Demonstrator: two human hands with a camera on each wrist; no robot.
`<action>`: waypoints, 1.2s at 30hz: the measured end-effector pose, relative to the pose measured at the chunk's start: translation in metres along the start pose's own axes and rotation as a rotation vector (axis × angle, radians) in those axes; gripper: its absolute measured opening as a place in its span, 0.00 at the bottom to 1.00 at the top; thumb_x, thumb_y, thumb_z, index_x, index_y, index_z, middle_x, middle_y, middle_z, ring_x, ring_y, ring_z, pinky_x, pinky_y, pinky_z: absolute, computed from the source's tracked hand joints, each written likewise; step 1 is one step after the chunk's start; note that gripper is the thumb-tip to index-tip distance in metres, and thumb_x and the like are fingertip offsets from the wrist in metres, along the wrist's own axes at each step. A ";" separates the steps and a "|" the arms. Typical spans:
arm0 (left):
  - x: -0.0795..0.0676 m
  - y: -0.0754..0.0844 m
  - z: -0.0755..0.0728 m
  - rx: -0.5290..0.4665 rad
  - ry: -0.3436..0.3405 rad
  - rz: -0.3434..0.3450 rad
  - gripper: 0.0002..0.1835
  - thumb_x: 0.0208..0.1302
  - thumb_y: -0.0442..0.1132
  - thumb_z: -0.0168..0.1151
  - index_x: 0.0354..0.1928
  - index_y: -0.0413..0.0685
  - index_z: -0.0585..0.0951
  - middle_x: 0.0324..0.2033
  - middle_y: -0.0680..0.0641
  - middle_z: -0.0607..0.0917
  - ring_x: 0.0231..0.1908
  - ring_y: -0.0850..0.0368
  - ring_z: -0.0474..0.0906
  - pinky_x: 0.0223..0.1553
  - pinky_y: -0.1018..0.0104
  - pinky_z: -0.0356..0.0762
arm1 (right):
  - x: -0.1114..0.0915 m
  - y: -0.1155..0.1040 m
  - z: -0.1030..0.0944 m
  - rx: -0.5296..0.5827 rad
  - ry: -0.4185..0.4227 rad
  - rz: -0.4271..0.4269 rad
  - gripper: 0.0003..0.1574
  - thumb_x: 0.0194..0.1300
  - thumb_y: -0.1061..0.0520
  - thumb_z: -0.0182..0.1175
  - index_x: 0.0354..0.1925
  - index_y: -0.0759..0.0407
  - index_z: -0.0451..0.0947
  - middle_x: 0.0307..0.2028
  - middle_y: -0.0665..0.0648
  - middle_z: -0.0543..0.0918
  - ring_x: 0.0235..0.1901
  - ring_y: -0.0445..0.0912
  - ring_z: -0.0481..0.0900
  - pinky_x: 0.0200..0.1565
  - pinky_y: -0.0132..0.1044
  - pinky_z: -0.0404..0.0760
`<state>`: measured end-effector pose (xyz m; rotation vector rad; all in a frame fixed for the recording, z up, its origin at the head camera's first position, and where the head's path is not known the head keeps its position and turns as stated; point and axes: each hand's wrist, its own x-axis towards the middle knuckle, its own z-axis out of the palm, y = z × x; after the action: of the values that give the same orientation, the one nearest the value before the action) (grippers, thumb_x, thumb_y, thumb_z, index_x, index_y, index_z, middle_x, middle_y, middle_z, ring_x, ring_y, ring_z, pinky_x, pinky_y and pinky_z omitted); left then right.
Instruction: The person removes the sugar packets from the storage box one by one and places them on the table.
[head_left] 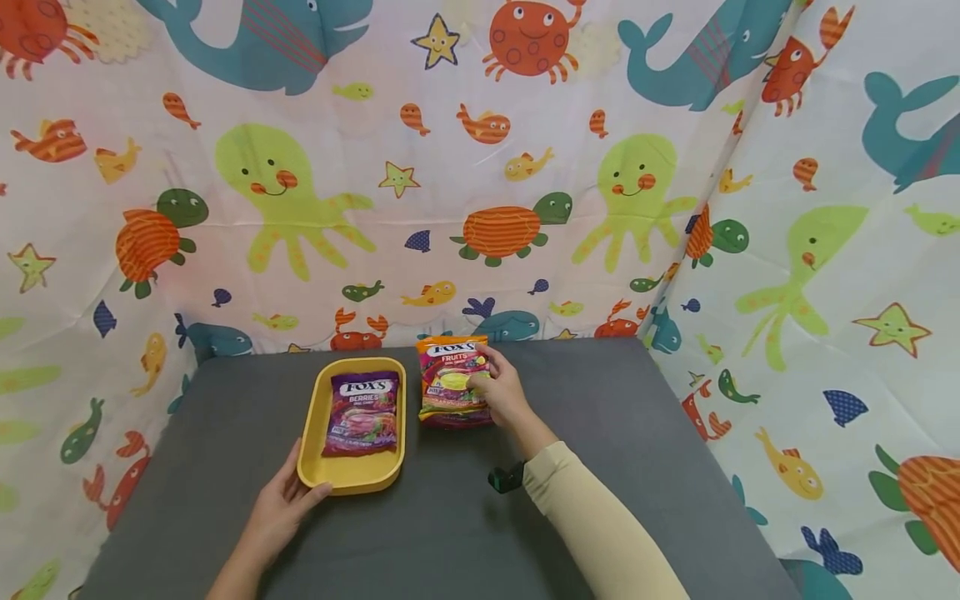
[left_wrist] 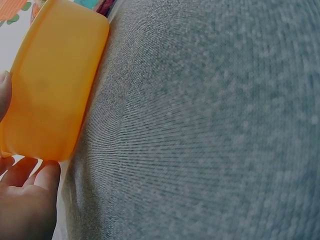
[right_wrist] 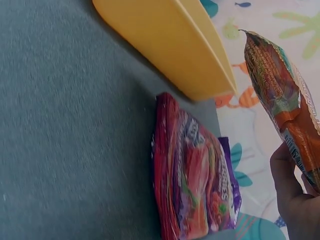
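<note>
A yellow plastic tub (head_left: 351, 477) stands left of centre, with a purple Fox's Berries candy bag (head_left: 363, 417) lying face up inside it. My left hand (head_left: 276, 507) holds the tub's near left corner, thumb at the front and fingers along the left side. The tub's outer wall (left_wrist: 52, 85) fills the upper left of the left wrist view. In my right hand (head_left: 508, 400) is an orange and red Fox's Fruits candy bag (head_left: 448, 375), pinched by its right side. This bag (right_wrist: 280, 95) is raised above another Berries candy bag (right_wrist: 197, 175), mostly hidden behind it in the head view.
A dark grey cloth (head_left: 465, 533) covers the table. Behind it and along both sides hangs a white curtain (head_left: 442, 292) printed with sea animals. A small black device (head_left: 506, 478) sits at my right wrist.
</note>
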<state>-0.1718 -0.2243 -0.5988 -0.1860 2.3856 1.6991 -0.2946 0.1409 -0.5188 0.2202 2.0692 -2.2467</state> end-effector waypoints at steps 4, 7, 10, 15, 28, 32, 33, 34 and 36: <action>0.000 0.000 0.001 -0.005 -0.005 0.005 0.53 0.68 0.57 0.64 0.80 0.66 0.36 0.81 0.49 0.44 0.78 0.44 0.49 0.68 0.59 0.61 | 0.004 0.000 -0.010 -0.007 0.016 -0.008 0.46 0.59 0.68 0.67 0.71 0.42 0.68 0.67 0.59 0.75 0.57 0.58 0.78 0.56 0.52 0.85; -0.001 0.000 0.001 -0.002 -0.006 0.012 0.53 0.68 0.57 0.64 0.81 0.65 0.37 0.81 0.49 0.44 0.78 0.44 0.49 0.67 0.59 0.61 | 0.007 0.000 -0.017 -0.006 0.027 -0.008 0.46 0.58 0.68 0.67 0.71 0.42 0.68 0.66 0.59 0.76 0.56 0.57 0.79 0.53 0.51 0.86; -0.001 0.000 0.001 0.003 -0.002 0.010 0.54 0.67 0.58 0.64 0.81 0.66 0.37 0.81 0.48 0.45 0.78 0.44 0.50 0.67 0.59 0.61 | 0.010 -0.001 -0.022 -0.011 0.033 -0.012 0.46 0.59 0.69 0.66 0.72 0.43 0.67 0.66 0.60 0.76 0.56 0.57 0.79 0.52 0.50 0.87; 0.001 0.000 0.001 -0.005 -0.003 0.002 0.53 0.67 0.59 0.64 0.80 0.69 0.37 0.81 0.49 0.45 0.78 0.44 0.49 0.67 0.61 0.61 | 0.012 -0.002 -0.032 -0.027 0.048 -0.027 0.47 0.59 0.69 0.65 0.73 0.45 0.66 0.67 0.61 0.75 0.56 0.58 0.79 0.53 0.52 0.86; 0.001 0.002 -0.001 0.005 -0.007 -0.008 0.53 0.67 0.58 0.64 0.80 0.68 0.37 0.81 0.47 0.44 0.78 0.43 0.50 0.67 0.58 0.63 | 0.025 0.006 -0.061 -0.054 0.083 -0.027 0.46 0.61 0.69 0.63 0.73 0.44 0.65 0.67 0.60 0.74 0.55 0.56 0.79 0.45 0.41 0.88; 0.001 0.002 -0.001 -0.007 -0.012 -0.010 0.53 0.68 0.58 0.64 0.80 0.68 0.37 0.81 0.48 0.44 0.78 0.43 0.50 0.67 0.59 0.63 | 0.027 0.009 -0.069 -0.061 0.088 -0.035 0.46 0.61 0.69 0.62 0.73 0.45 0.64 0.68 0.61 0.73 0.55 0.57 0.78 0.48 0.44 0.88; 0.001 0.001 -0.002 -0.014 -0.015 -0.007 0.53 0.68 0.57 0.64 0.80 0.68 0.37 0.81 0.48 0.44 0.78 0.43 0.49 0.66 0.60 0.63 | 0.027 0.010 -0.071 -0.062 0.090 -0.036 0.46 0.62 0.69 0.62 0.73 0.45 0.64 0.67 0.61 0.73 0.55 0.57 0.79 0.47 0.44 0.88; 0.001 0.001 -0.002 -0.018 -0.017 -0.005 0.53 0.68 0.57 0.64 0.80 0.68 0.37 0.81 0.48 0.44 0.78 0.42 0.50 0.66 0.60 0.63 | 0.027 0.010 -0.073 -0.063 0.091 -0.037 0.46 0.62 0.69 0.62 0.74 0.45 0.64 0.68 0.61 0.73 0.55 0.57 0.79 0.47 0.44 0.88; 0.001 0.000 -0.002 -0.025 -0.019 0.003 0.53 0.68 0.57 0.64 0.80 0.67 0.37 0.81 0.47 0.44 0.78 0.42 0.50 0.65 0.61 0.64 | 0.028 0.011 -0.076 -0.067 0.095 -0.037 0.46 0.62 0.69 0.62 0.74 0.45 0.63 0.68 0.62 0.73 0.56 0.57 0.78 0.45 0.41 0.88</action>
<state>-0.1726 -0.2258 -0.5986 -0.1698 2.3533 1.7252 -0.3163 0.2169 -0.5397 0.2918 2.2091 -2.2239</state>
